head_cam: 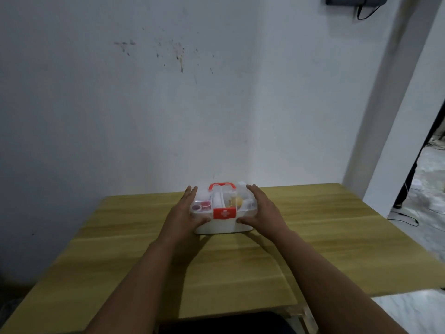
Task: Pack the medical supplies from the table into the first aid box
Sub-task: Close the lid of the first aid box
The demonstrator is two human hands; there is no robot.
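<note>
I see a big pale wall [168, 104] w/ some dark stains in the upper part, it fills most of the view. At right there is a white pillar [395, 116], and behind it a doorway w/ a pale floor [428, 179].

Under the wall is a wooden table [144, 261], light yellow-brown, w/ long grain lines across it. Its far edge meets the wall.

Both forearms come from the bottom of the view and reach to the far middle of the table. The first aid box [222, 213] stands there, near the far edge, approx. in the center. It is white below and has a clear lid on top, closed. A red handle [222, 185] stands upright on the lid, and a red latch [224, 213] w/ a white cross sits at the front middle.

The left hand [185, 213] lies flat against the left side of the box, fingers straight and together, thumb on the front lower corner. The right hand [262, 208] does the same on the right side, thumb touching the front. The two hands are spread flat, not curled, and press the box between them.

Through the lid I see small things in compartments: red-pink round pieces [202, 205] at left, a white roll in the middle, something yellow [237, 201] at right. What they are exactly I cannot tell, too blurred.
</note>
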